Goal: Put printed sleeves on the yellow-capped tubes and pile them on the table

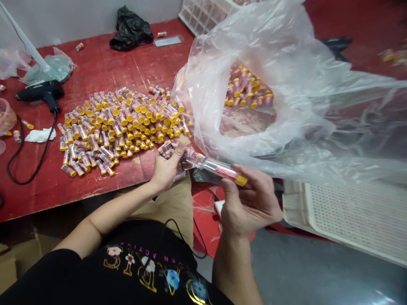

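Observation:
My left hand (165,167) is closed on a bunch of printed plastic sleeves (165,150), pinched under the thumb. My right hand (251,201) grips a clear plastic tube (219,168) by its yellow-capped end, between thumb and fingers. Something pink shows inside the tube. Its far end meets a pink printed sleeve (195,156) by my left hand; whether it is inside that sleeve I cannot tell. Beyond my left hand lies a large pile of small yellow-capped tubes (121,123) on the red table (104,70).
A big translucent plastic bag (295,97) gapes at right, with more capped tubes (248,87) seen through its mouth. A black heat gun (44,93) with a cord lies left. Also around are a black bag (132,29), a white crate (203,15) and a perforated white tray (352,220).

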The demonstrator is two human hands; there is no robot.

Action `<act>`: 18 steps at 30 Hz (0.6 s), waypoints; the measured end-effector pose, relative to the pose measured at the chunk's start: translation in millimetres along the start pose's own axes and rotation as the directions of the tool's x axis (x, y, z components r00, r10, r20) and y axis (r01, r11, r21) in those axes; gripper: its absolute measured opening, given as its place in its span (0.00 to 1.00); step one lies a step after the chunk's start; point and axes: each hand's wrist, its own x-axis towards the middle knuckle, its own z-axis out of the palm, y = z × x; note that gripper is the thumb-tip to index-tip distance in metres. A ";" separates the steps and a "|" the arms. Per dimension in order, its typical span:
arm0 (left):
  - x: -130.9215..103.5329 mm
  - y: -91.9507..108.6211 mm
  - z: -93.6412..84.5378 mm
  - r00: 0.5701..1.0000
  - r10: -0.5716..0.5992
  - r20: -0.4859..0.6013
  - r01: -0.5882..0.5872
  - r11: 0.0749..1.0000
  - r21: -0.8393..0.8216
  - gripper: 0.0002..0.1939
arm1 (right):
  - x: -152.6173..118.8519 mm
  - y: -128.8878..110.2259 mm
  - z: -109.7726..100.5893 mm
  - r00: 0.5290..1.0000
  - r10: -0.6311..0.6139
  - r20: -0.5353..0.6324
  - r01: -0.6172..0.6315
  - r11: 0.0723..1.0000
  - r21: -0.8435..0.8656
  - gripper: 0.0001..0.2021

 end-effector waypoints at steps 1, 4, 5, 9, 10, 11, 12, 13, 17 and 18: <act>0.7 -0.3 0.0 1.000 0.007 0.013 -0.007 1.000 0.006 0.27 | 1.8 1.0 -3.6 0.998 -0.054 0.015 0.054 0.998 -0.032 0.15; 3.3 0.7 0.8 0.999 -0.004 0.035 0.004 1.000 -0.005 0.25 | 7.3 1.5 -14.0 0.974 -0.154 0.166 0.171 0.981 -0.093 0.14; 4.2 1.5 1.4 0.999 -0.014 0.029 0.015 1.000 -0.021 0.24 | 9.0 1.0 -16.7 0.961 -0.166 0.223 0.191 0.977 -0.096 0.13; 7.1 3.7 3.6 0.992 -0.121 0.045 0.125 0.988 -0.093 0.24 | 11.9 -0.1 -20.2 0.936 -0.220 0.275 0.261 0.957 -0.123 0.18; 7.5 3.3 3.8 0.989 -0.143 0.047 0.147 0.984 -0.099 0.24 | 11.4 0.1 -19.5 0.943 -0.234 0.238 0.271 0.953 -0.137 0.20; 7.7 2.6 3.9 0.987 -0.152 0.041 0.156 0.983 -0.099 0.24 | 10.3 0.5 -18.7 0.953 -0.238 0.188 0.267 0.953 -0.145 0.21; 7.9 1.6 3.9 0.988 -0.149 0.029 0.151 0.984 -0.095 0.24 | 9.0 0.9 -17.8 0.965 -0.223 0.137 0.242 0.960 -0.144 0.21; 8.1 0.6 3.8 0.991 -0.136 0.016 0.137 0.987 -0.087 0.23 | 7.6 1.2 -17.2 0.977 -0.194 0.094 0.205 0.970 -0.133 0.20; 8.1 -0.2 4.3 0.994 -0.104 0.019 0.105 0.992 -0.071 0.23 | 5.4 -1.0 -18.0 0.989 -0.112 0.096 0.121 0.989 -0.089 0.18; 7.9 0.8 4.8 0.993 -0.117 0.009 0.117 0.990 -0.079 0.23 | 6.3 -2.2 -18.9 0.984 -0.125 0.129 0.137 0.986 -0.089 0.19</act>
